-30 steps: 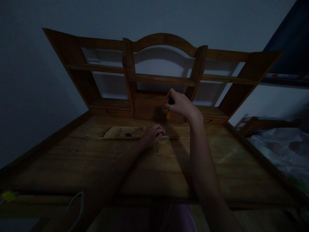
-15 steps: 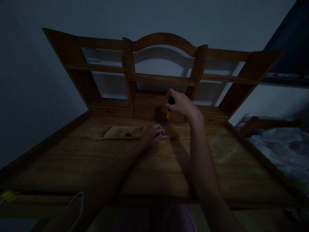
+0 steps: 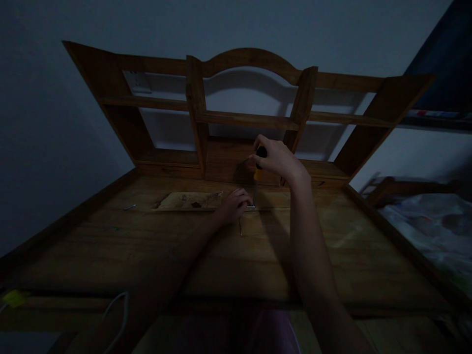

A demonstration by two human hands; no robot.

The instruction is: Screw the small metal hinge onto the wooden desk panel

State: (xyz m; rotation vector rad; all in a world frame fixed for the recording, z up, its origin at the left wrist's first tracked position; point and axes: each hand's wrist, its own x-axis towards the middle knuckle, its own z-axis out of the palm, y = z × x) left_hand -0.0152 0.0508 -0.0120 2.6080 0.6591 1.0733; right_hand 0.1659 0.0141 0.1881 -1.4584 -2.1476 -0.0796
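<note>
My right hand (image 3: 276, 156) is closed around the black and yellow handle of a screwdriver (image 3: 258, 173), held nearly upright. The shaft runs down to a small shiny metal piece (image 3: 251, 206) on a narrow wooden strip (image 3: 175, 202). My left hand (image 3: 233, 204) lies over the strip just left of the screwdriver tip, its fingers bent and pressed together at the metal piece's left end. Exactly how those fingertips grip it is hard to see in the dim light. The strip's left end looks rough, with dark damaged patches.
Under the strip is a wooden desk top (image 3: 228, 268). A wooden shelf unit (image 3: 250, 119) rises along its back. A small metal object (image 3: 129, 207) lies at the left, and a thin dark wire-like thing (image 3: 240, 226) below my left hand. A white cord (image 3: 123, 314) hangs near the front edge.
The screwdriver handle has turned slightly in my right hand, showing more yellow near its top. My left hand stays in place.
</note>
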